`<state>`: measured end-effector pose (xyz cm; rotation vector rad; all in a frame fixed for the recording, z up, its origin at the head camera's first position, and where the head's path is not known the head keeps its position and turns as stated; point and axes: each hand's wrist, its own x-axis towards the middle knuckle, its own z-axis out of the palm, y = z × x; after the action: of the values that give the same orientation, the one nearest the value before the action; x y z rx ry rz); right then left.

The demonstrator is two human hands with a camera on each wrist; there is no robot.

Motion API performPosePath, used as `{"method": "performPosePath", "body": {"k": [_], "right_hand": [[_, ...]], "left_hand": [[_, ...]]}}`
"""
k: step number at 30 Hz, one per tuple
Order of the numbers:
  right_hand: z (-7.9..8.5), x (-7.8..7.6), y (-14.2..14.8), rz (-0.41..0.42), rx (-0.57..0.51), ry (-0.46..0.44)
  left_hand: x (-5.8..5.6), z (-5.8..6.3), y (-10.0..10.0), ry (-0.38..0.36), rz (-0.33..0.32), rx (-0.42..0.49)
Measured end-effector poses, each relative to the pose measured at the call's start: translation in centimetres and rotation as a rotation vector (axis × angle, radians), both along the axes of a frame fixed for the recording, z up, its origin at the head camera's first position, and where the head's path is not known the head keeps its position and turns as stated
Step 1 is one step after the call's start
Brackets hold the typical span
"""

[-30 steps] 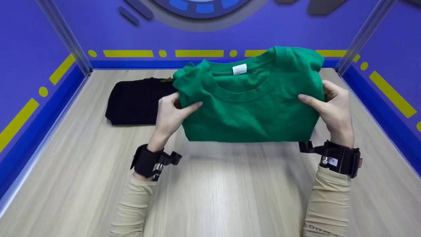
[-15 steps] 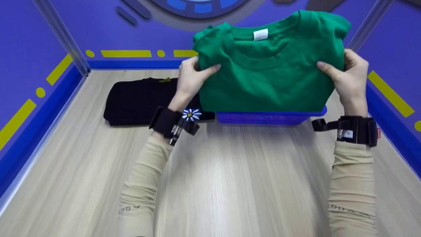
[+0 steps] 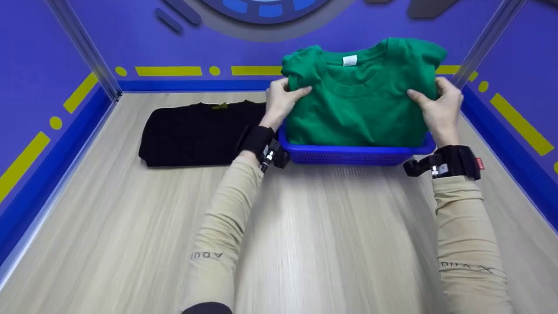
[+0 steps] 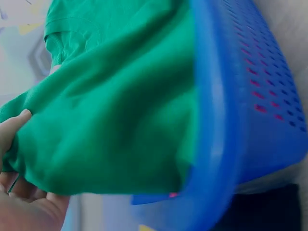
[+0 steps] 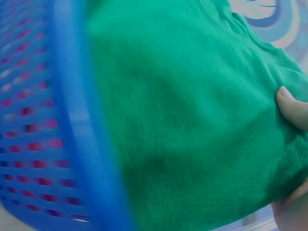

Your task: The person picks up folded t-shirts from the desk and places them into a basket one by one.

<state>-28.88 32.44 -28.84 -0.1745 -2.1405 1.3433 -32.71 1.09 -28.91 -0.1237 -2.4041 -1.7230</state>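
A folded green T-shirt with a white neck label is held upright, neckline at the top. My left hand pinches its left side, thumb in front and fingers behind. At the opposite side my right hand grips it the same way. The shirt's lower edge is down inside a blue plastic basket, behind the front rim. Both wrist views show the green cloth passing behind the basket's rim. Pink-red shows through the holes in the basket wall.
A folded black garment with a small yellow mark lies on the wooden table, left of the basket. Its right end is hidden by my left wrist. Blue-purple walls enclose the table at the back and sides.
Both hands carried the green T-shirt right and up from the table, then lowered it into the basket. The basket, hidden at first, came into view. The black garment stayed in place.
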Motion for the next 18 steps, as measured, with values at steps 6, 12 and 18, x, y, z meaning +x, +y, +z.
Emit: {"method": "performPosePath", "body": {"k": [6,12,18], "right_hand": [[-2.5,-0.9,-0.8,0.006,0.177,-0.123],[-3.4,-1.3,-1.5,0.090,0.270,-0.239],[-3.8,-1.3,-1.3,0.126,0.330,-0.351]], "left_hand": [[-0.7,-2.8,1.0,-0.046,0.028,-0.115],[-0.7,-4.0,1.1,-0.025,0.105,-0.343],[-0.5,-4.4,1.6,-0.076,0.113,-0.538]]}}
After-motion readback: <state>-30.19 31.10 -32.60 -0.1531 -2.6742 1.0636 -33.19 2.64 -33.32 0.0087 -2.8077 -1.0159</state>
